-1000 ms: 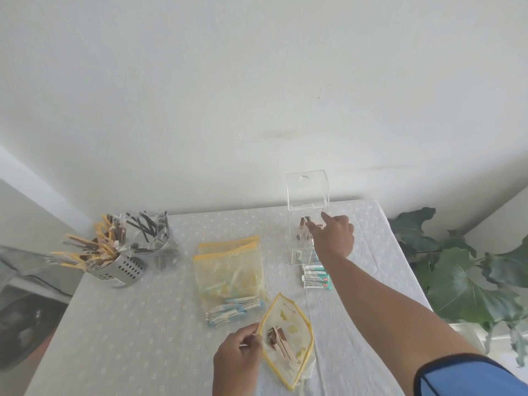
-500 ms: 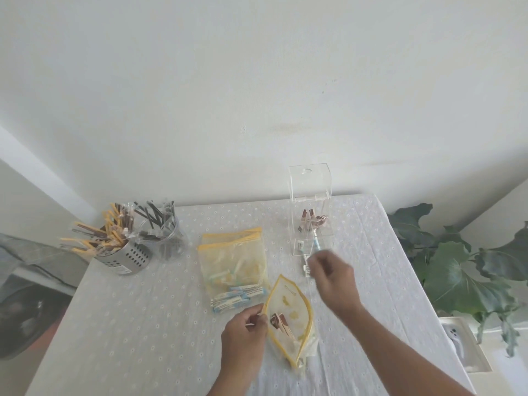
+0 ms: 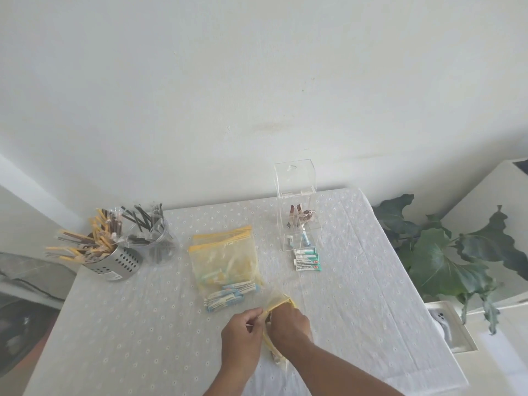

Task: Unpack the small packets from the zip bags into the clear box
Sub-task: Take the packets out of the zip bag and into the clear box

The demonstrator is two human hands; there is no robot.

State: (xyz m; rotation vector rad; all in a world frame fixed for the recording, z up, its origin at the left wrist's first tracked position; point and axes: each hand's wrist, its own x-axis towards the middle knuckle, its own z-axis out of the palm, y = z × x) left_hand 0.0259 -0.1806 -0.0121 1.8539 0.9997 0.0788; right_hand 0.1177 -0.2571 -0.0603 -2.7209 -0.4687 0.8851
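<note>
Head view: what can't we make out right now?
- Inside the yellow-edged zip bag: hidden by the right hand and left hand.
- Print on the green-white packets: too small.
- Contents of the clear box: tiny, glare.
- Forearms: cut off by the bottom edge.

Soft, even daylight, bright and slightly washed out, low in contrast. Faint, diffuse shadows only, under the arms and beside the metal holder on the table. Mild haze over the whole frame. Small glints on the clear box, its walls hard to trace against the pale wall. Slight motion blur on both hands and the zip bag. Strong wide-angle bending of the table edges and wall line; corners soft, dim at lower left.
</note>
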